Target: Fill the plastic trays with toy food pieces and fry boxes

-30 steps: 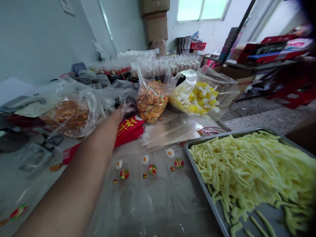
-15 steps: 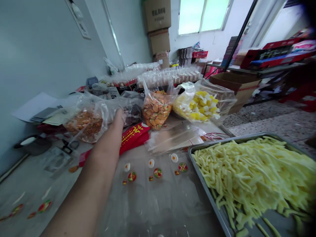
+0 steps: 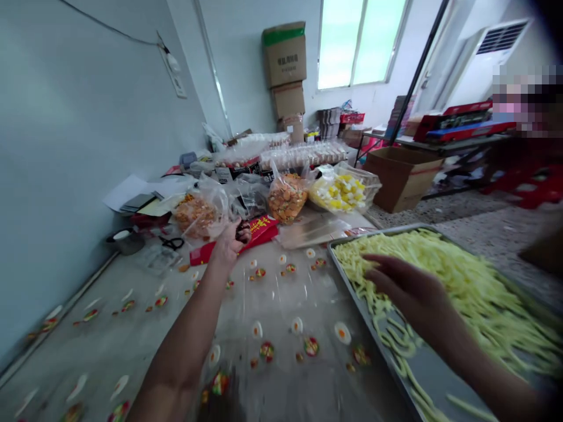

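My left hand (image 3: 227,243) is closed around several small dark brown pieces (image 3: 243,231), whose kind I cannot make out. It hovers by a red printed packet (image 3: 263,227), in front of a clear bag with dark contents (image 3: 250,196). Over the metal tray (image 3: 363,319) hangs my right hand (image 3: 409,287), fingers stretched and apart, nothing seen in it. Pale yellow, fry-like strips (image 3: 461,269) heap the tray. Across the table lie rows of clear plastic bags, each bearing a tiny fried egg (image 3: 342,333), a round pizza-like piece (image 3: 311,346) and a tiny burger-like piece (image 3: 299,357).
Clear bags of orange pieces (image 3: 193,214), round orange-brown pieces (image 3: 288,196) and yellow-white pieces (image 3: 345,192) stand behind. Black scissors (image 3: 171,242) and a tape roll (image 3: 123,240) lie at left. An open carton (image 3: 398,176) is on the floor; a person (image 3: 534,111) is at far right.
My left hand has drawn back from the bag with dark contents and now holds dark pieces. My right hand has come into view over the tray. The view has shifted.
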Demonstrator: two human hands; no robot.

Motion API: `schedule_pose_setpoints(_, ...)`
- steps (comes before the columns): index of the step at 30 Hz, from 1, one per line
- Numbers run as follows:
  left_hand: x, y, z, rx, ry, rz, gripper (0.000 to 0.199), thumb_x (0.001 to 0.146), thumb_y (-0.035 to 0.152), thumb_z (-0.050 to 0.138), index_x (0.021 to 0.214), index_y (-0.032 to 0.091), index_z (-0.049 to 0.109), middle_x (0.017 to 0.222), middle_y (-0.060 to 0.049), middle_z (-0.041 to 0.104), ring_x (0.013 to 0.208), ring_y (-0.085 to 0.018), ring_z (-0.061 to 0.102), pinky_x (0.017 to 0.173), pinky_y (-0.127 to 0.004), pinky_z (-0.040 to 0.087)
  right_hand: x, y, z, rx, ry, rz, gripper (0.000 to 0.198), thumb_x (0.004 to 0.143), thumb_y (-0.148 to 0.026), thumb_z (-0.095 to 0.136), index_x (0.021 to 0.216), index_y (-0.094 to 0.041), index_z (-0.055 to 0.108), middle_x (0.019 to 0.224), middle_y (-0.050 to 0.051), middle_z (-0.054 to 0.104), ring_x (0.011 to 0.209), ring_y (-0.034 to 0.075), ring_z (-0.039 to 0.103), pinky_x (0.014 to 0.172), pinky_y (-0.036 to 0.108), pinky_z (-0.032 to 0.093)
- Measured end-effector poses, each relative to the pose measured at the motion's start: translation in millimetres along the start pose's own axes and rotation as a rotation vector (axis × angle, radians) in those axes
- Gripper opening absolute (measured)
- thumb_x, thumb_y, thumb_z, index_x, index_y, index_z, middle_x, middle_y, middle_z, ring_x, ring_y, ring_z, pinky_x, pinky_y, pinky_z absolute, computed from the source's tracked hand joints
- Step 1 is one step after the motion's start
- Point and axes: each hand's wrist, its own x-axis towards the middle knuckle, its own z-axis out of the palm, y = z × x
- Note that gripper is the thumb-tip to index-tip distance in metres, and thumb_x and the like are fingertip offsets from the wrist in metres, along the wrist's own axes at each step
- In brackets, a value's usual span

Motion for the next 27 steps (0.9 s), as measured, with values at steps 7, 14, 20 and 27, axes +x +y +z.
schedule_pose_setpoints(7,-123,-86,15,0.013,-0.069,-0.223,0.027,0.105,0.026,0.042,0.081,0.015,0.049,0.061,0.005,0.045,0.036,-0.002,0.033,0.033,-0.011,0.024,22,-50,113,0.322,-0.277,-0.059,0.028,0.088,-0.037,0.070,0.111,-0.023,0.080,0.088,0.005,0.076,0.074,0.021,0.067,0.067,0.032,0.054)
schedule_pose_setpoints(14,-131,-122,55,0.012,-0.106,-0.236,0.023,0.102,0.022,0.047,0.079,0.018,0.049,0.056,0.006,0.044,0.033,-0.003,0.033,0.033,-0.013,0.022,41,-43,95,0.233,-0.434,0.019,0.015,0.077,-0.020,0.072,0.085,-0.016,0.083,0.068,0.001,0.074,0.059,0.012,0.060,0.055,0.022,0.045)
schedule_pose_setpoints(20,-94,-123,71,0.035,-0.110,-0.319,0.026,0.102,0.023,0.045,0.078,0.015,0.050,0.059,0.005,0.044,0.034,-0.002,0.033,0.034,-0.013,0.023,84,-10,64,0.287,-0.395,0.199,0.015,0.068,-0.019,0.077,0.081,-0.013,0.082,0.060,0.002,0.071,0.052,0.012,0.060,0.052,0.021,0.049)
schedule_pose_setpoints(27,-45,-101,13,0.123,-0.008,-0.333,0.024,0.096,0.022,0.044,0.075,0.015,0.051,0.057,0.002,0.047,0.032,-0.003,0.032,0.031,-0.012,0.018,129,78,74,-0.249,-0.341,0.055,0.017,0.073,-0.015,0.071,0.085,-0.015,0.083,0.069,0.003,0.076,0.064,0.016,0.068,0.058,0.022,0.047)
